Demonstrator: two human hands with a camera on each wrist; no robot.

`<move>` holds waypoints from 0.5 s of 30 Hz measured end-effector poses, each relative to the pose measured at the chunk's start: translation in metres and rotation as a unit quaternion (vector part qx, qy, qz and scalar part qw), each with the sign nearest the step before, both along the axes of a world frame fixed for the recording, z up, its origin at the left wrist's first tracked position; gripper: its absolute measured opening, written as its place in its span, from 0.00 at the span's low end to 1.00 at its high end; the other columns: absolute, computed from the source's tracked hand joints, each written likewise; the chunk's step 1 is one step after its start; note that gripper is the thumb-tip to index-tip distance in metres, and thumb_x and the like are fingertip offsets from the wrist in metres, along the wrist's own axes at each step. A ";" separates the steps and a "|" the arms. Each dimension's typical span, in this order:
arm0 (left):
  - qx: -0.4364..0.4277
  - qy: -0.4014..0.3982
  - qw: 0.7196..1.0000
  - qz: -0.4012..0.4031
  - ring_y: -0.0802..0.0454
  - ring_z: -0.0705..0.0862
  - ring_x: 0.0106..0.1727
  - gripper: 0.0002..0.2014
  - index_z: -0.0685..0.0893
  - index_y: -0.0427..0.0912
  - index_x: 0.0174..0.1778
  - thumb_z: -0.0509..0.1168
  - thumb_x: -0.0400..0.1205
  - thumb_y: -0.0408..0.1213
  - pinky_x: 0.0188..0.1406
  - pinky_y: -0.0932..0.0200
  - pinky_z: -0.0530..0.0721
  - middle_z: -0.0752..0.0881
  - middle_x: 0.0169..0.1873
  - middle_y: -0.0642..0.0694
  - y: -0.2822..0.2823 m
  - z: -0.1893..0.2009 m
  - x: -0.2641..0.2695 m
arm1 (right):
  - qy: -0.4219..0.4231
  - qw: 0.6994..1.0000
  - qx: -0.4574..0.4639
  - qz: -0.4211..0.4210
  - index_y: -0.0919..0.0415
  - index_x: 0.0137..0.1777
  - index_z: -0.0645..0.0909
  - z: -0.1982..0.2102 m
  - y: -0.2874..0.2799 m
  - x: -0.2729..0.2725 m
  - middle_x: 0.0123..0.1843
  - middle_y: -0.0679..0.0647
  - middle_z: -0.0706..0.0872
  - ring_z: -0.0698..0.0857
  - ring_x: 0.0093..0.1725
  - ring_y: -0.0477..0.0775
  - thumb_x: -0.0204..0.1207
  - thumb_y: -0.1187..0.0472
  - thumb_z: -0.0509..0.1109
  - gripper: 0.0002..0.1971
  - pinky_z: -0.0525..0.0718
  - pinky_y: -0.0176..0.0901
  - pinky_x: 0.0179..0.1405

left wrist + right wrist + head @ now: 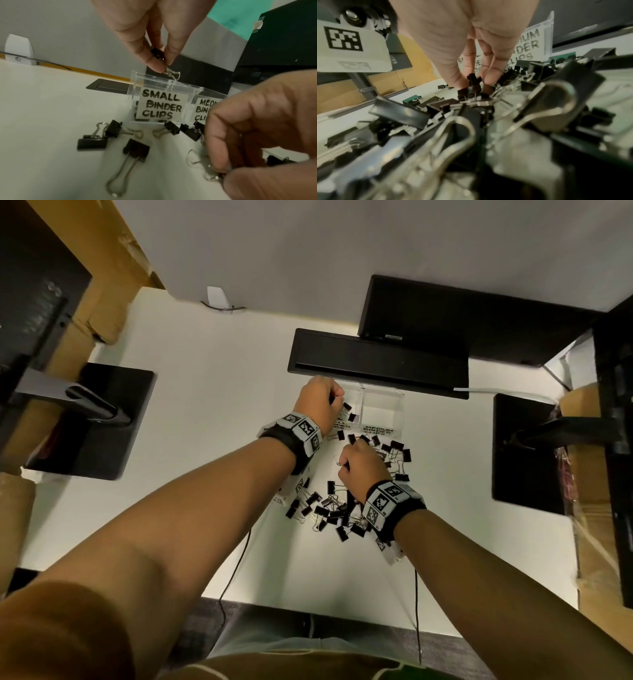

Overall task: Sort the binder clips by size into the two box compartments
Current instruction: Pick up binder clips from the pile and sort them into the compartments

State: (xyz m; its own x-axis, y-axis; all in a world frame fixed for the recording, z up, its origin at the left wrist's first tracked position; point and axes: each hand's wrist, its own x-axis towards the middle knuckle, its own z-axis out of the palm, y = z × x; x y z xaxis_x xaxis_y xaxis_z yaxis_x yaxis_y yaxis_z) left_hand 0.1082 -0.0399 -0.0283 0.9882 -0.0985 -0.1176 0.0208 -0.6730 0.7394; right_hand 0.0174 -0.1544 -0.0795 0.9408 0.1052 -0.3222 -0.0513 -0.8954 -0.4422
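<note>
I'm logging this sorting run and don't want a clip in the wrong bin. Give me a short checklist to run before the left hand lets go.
1. Left hand pinches a small binder clip between thumb and finger: ok.
2. Clip is above the compartment labelled SMALL BINDER CLIPS: ok; its wire handle hangs at the top rim.
3. Clip size matches the label: ok, it looks smaller than the loose clips on the table.
4. Compartment has room: ok, only a few clips in it in the head view.
5. Right hand clear of the box: ok, it is at the pile.
6. What the right hand pinches is small or medium: cannot tell.
</note>
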 end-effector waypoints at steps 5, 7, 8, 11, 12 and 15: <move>0.025 0.028 0.999 -0.016 0.45 0.84 0.53 0.07 0.84 0.35 0.50 0.63 0.81 0.31 0.51 0.61 0.78 0.84 0.54 0.39 -0.004 -0.004 0.004 | -0.006 0.998 0.059 -0.028 0.65 0.48 0.82 0.003 -0.005 -0.003 0.54 0.59 0.79 0.81 0.46 0.55 0.73 0.71 0.66 0.07 0.81 0.42 0.48; 0.020 0.022 0.999 -0.019 0.47 0.84 0.52 0.07 0.84 0.36 0.51 0.63 0.81 0.31 0.51 0.61 0.78 0.84 0.55 0.40 0.002 -0.005 0.002 | -0.004 0.996 0.078 -0.047 0.64 0.48 0.84 0.007 -0.007 -0.002 0.54 0.57 0.79 0.80 0.44 0.51 0.73 0.71 0.66 0.07 0.80 0.38 0.47; 0.013 0.016 1.000 -0.013 0.48 0.83 0.51 0.07 0.84 0.37 0.51 0.63 0.81 0.31 0.51 0.61 0.79 0.84 0.54 0.42 0.006 -0.005 0.000 | -0.012 0.994 0.091 -0.061 0.63 0.47 0.84 0.010 -0.008 0.000 0.53 0.56 0.80 0.79 0.41 0.48 0.73 0.70 0.67 0.07 0.79 0.34 0.45; -0.016 -0.006 0.999 0.037 0.54 0.80 0.47 0.06 0.83 0.40 0.50 0.62 0.81 0.32 0.47 0.62 0.76 0.82 0.51 0.45 0.023 -0.004 -0.008 | -0.068 0.983 0.138 -0.104 0.60 0.44 0.84 0.025 -0.012 0.011 0.48 0.52 0.80 0.75 0.36 0.38 0.73 0.68 0.68 0.05 0.72 0.23 0.38; -0.022 -0.006 0.998 0.063 0.54 0.80 0.46 0.06 0.83 0.41 0.50 0.62 0.81 0.32 0.46 0.63 0.75 0.81 0.51 0.46 0.028 -0.007 -0.012 | -0.088 0.976 0.156 -0.123 0.60 0.45 0.84 0.031 -0.013 0.015 0.48 0.52 0.79 0.75 0.37 0.37 0.73 0.67 0.68 0.04 0.72 0.22 0.38; -0.026 0.041 0.991 0.126 0.54 0.80 0.45 0.07 0.83 0.41 0.50 0.61 0.80 0.30 0.47 0.63 0.76 0.82 0.52 0.44 0.045 -0.021 -0.027 | -0.115 0.962 0.183 -0.165 0.61 0.47 0.85 0.047 -0.013 0.035 0.50 0.51 0.79 0.78 0.43 0.42 0.76 0.65 0.68 0.05 0.75 0.25 0.43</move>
